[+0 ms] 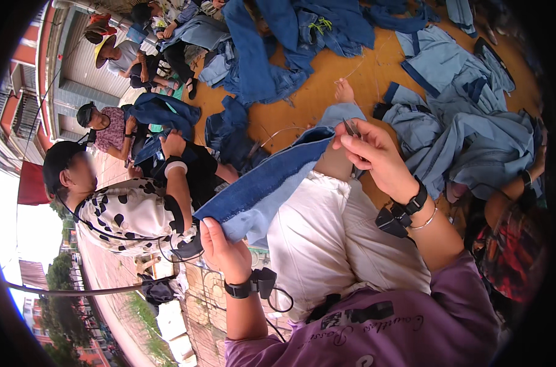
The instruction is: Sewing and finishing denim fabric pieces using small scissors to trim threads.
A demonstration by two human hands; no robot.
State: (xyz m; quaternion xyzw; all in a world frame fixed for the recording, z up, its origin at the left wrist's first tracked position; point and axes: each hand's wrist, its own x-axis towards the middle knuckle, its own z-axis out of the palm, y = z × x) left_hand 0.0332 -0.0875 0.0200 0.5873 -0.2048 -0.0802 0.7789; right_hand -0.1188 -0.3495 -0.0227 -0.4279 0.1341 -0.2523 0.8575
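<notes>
A denim garment point(272, 180), dark blue along one band and pale blue beneath, stretches across my lap between both hands. My left hand point(227, 254) pinches its near left end, thumb on top. At the far right end, my right hand point(375, 153) is closed around small metal thread snips point(350, 128), their tips upward. Its fingers are beside the fabric's edge; whether they also grip the cloth I cannot tell. Light trousers point(314, 226) on my legs lie under the garment, and a bare foot point(345, 92) shows beyond it.
Piles of dark denim point(259, 67) and pale blue denim point(473, 128) lie on an orange-brown surface point(342, 64). A person in a spotted shirt point(131, 211) sits close on my left; others work with cloth farther back. At right, another person's arm point(504, 199) reaches toward the pale pile.
</notes>
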